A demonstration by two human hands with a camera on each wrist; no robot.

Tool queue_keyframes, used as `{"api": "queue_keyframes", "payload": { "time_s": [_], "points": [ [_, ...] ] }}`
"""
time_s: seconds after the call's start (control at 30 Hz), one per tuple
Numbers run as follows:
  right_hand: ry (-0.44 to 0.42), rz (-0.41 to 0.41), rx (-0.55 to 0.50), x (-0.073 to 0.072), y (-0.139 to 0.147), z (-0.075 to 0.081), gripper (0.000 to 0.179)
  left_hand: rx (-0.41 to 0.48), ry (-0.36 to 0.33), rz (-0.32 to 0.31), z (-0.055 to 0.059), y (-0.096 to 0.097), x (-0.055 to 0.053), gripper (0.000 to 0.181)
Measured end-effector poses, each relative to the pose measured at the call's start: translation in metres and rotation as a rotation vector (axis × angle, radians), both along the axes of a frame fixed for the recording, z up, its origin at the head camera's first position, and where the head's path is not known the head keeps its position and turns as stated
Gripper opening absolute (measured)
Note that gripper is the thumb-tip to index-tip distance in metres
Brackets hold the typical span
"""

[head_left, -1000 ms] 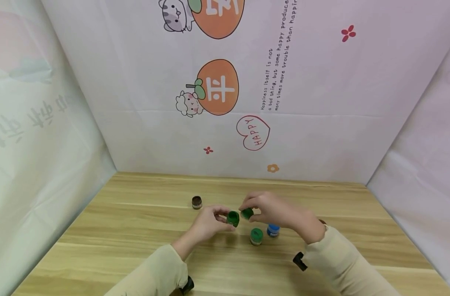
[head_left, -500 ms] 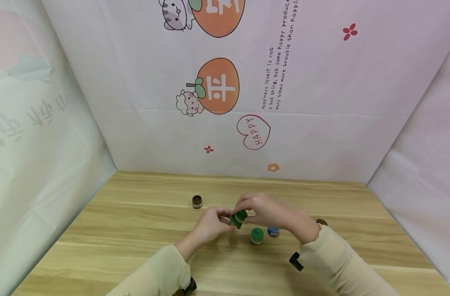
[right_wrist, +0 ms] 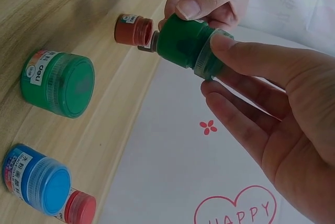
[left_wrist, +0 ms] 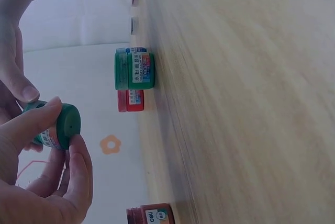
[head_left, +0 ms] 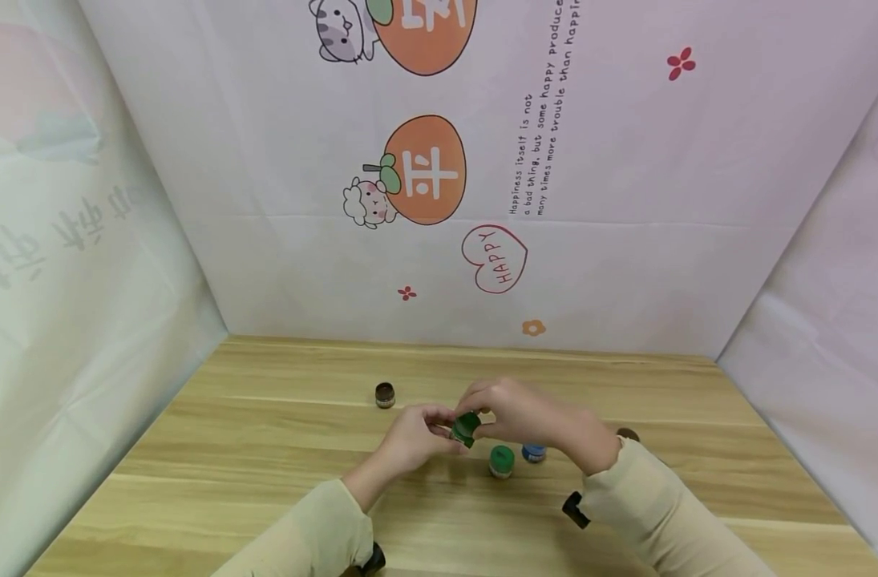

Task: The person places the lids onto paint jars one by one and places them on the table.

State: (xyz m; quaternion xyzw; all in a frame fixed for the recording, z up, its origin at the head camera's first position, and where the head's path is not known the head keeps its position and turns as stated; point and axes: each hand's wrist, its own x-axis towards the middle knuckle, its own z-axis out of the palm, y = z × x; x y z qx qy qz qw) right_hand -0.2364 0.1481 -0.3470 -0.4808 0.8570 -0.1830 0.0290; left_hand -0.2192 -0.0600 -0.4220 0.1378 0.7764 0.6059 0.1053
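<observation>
My left hand grips a green paint jar around its body, holding it tilted above the table. At the jar's mouth is its clear-rimmed green lid, which my right hand pinches between thumb and fingers. In the left wrist view the jar lies sideways between the left thumb and fingers, and the right hand reaches its far end. Just below the hands, a second green paint jar stands capped on the table.
A blue-lidded paint jar stands beside the second green jar, with a red jar close by. Farther left on the wooden table is a brown jar. A brown round thing shows behind the right forearm.
One second ago the lid was apart from the jar. My right hand has moved left and brought the lid to the jar's mouth; over the last half second both hands have barely shifted.
</observation>
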Motion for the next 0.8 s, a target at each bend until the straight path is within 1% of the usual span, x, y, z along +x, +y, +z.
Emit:
{"api": "queue_keyframes", "payload": {
  "time_s": [0.23, 0.4, 0.47, 0.57, 0.67, 0.73, 0.8],
  "points": [
    [-0.011, -0.012, 0.008, -0.0016, -0.0028, -0.0002, 0.024, 0.01, 0.001, -0.007, 0.0018, -0.0007, 0.0007, 0.034],
    [-0.028, -0.065, 0.01, -0.002, -0.0043, -0.0008, 0.025, 0.011, -0.001, -0.006, 0.0014, -0.0007, -0.0003, 0.034],
    [-0.013, -0.096, 0.028, -0.0022, -0.0055, -0.0017, 0.029, 0.014, -0.006, -0.007, 0.0013, -0.0008, -0.0005, 0.035],
    [0.034, -0.115, 0.065, -0.0027, -0.0068, -0.0039, 0.037, 0.013, -0.016, -0.009, 0.001, -0.0015, -0.0001, 0.036],
    [0.066, -0.106, 0.084, -0.0026, -0.0066, -0.0057, 0.041, 0.004, -0.03, -0.004, 0.0006, -0.0027, 0.0008, 0.038],
    [0.068, -0.081, 0.072, -0.0026, -0.0049, -0.0063, 0.04, -0.002, -0.034, 0.003, 0.0006, -0.0036, 0.0013, 0.039],
    [0.065, -0.038, 0.047, -0.0029, -0.0031, -0.0059, 0.038, -0.002, -0.034, 0.007, 0.0005, -0.0042, 0.001, 0.04]
  ]
}}
